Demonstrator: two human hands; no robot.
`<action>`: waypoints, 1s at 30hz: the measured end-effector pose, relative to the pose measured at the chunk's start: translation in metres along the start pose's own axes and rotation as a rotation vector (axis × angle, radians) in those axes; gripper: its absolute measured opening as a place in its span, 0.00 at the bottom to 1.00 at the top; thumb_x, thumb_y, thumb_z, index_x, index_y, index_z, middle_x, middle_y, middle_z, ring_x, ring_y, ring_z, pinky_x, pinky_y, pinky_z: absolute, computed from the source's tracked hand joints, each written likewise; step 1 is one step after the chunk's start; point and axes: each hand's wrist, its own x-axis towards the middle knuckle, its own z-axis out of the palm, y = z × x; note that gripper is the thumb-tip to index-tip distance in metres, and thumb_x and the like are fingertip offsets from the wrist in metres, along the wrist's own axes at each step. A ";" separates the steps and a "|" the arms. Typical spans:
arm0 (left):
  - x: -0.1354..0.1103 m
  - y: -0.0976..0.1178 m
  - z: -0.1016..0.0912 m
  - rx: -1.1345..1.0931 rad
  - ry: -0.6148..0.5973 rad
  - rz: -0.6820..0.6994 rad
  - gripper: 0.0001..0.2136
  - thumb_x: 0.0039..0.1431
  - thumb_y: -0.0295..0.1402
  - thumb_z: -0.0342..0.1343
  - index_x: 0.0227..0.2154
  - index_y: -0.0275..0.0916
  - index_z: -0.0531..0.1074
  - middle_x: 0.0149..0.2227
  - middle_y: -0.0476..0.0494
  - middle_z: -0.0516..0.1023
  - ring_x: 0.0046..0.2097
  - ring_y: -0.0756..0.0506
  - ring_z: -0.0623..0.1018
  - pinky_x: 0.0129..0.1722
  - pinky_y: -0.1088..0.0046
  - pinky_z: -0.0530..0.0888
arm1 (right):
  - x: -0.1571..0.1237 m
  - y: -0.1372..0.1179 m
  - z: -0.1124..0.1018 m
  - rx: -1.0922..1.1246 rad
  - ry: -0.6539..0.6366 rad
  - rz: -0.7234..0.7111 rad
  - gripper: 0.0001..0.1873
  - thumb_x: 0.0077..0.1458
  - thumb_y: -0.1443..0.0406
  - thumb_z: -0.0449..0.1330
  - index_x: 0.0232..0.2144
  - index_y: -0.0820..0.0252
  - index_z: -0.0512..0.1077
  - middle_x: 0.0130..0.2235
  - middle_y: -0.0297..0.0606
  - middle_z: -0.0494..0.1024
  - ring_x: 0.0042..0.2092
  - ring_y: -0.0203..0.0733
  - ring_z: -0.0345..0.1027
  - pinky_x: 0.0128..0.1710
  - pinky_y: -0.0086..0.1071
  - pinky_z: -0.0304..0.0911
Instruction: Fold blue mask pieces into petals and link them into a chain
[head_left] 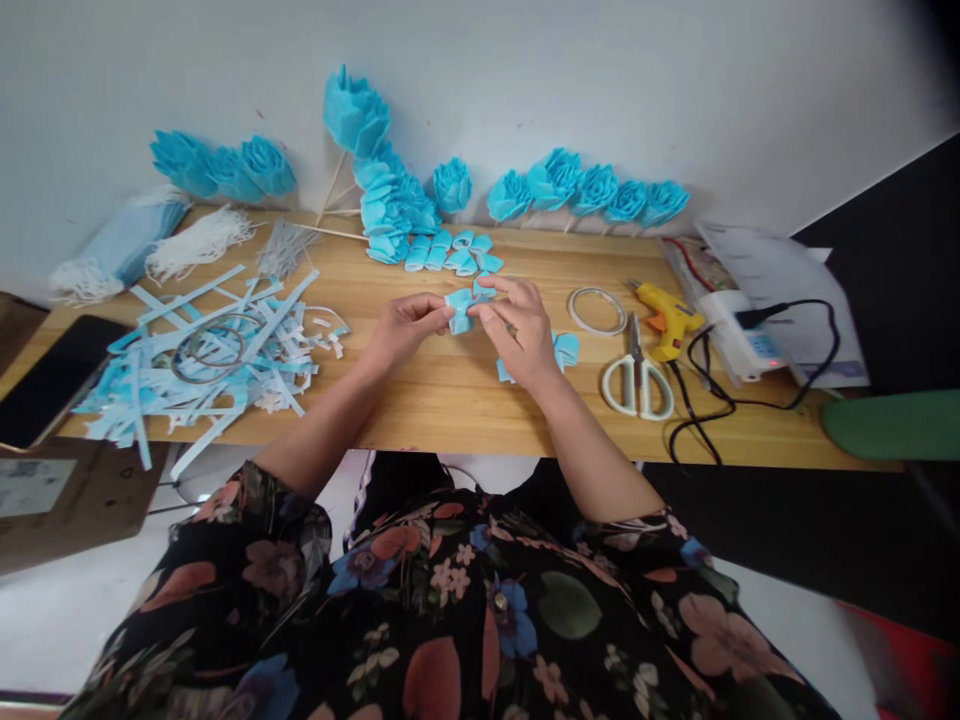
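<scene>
A small folded piece of blue fabric (459, 312) is pinched between thumb and fingers of my left hand (411, 325), over the middle of the table. My right hand (519, 325) meets it from the other side, thumb and fingertips closed at its right edge. Just beyond my fingers lie several similar curled blue pieces (439, 252). More flat blue pieces (566, 350) lie partly hidden under my right hand.
Blue fabric flowers (386, 205) on sticks line the wall. Strip scraps (202, 360) and a phone (52, 380) lie left. Scissors (637, 375), a wire ring (597, 311), a yellow glue gun (666, 318) and a corded power strip (742, 335) are on the right.
</scene>
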 end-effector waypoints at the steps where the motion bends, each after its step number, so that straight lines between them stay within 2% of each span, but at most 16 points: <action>1: 0.000 0.000 0.000 -0.006 -0.002 -0.001 0.18 0.52 0.49 0.69 0.25 0.38 0.77 0.26 0.48 0.77 0.30 0.50 0.74 0.36 0.73 0.71 | 0.000 0.000 0.000 0.002 -0.002 0.000 0.18 0.69 0.58 0.52 0.39 0.50 0.82 0.58 0.39 0.77 0.60 0.53 0.66 0.65 0.56 0.58; 11: 0.000 -0.003 0.003 -0.048 -0.014 -0.027 0.17 0.51 0.47 0.71 0.29 0.37 0.79 0.30 0.48 0.80 0.33 0.50 0.75 0.38 0.73 0.73 | 0.000 -0.003 0.000 0.014 -0.023 -0.010 0.22 0.70 0.53 0.50 0.34 0.53 0.80 0.52 0.42 0.79 0.57 0.51 0.69 0.62 0.51 0.61; 19: 0.002 -0.006 0.004 -0.110 0.005 -0.041 0.16 0.51 0.44 0.71 0.32 0.36 0.79 0.34 0.46 0.82 0.37 0.48 0.79 0.42 0.70 0.76 | 0.001 -0.004 -0.002 0.106 -0.049 0.059 0.25 0.69 0.46 0.49 0.40 0.50 0.82 0.56 0.40 0.79 0.59 0.51 0.68 0.64 0.53 0.59; 26: -0.001 -0.004 0.007 -0.094 -0.042 -0.046 0.19 0.50 0.48 0.71 0.33 0.36 0.80 0.35 0.45 0.83 0.37 0.47 0.80 0.43 0.70 0.76 | 0.001 -0.001 0.000 0.151 -0.040 0.082 0.32 0.69 0.43 0.46 0.30 0.53 0.80 0.51 0.41 0.79 0.57 0.49 0.71 0.62 0.50 0.62; 30: 0.001 -0.006 0.006 -0.111 -0.028 -0.035 0.19 0.49 0.48 0.72 0.31 0.36 0.79 0.33 0.46 0.83 0.36 0.48 0.79 0.41 0.71 0.76 | 0.000 -0.001 0.002 0.145 -0.010 0.076 0.32 0.69 0.42 0.47 0.32 0.53 0.81 0.53 0.41 0.79 0.58 0.50 0.70 0.63 0.51 0.61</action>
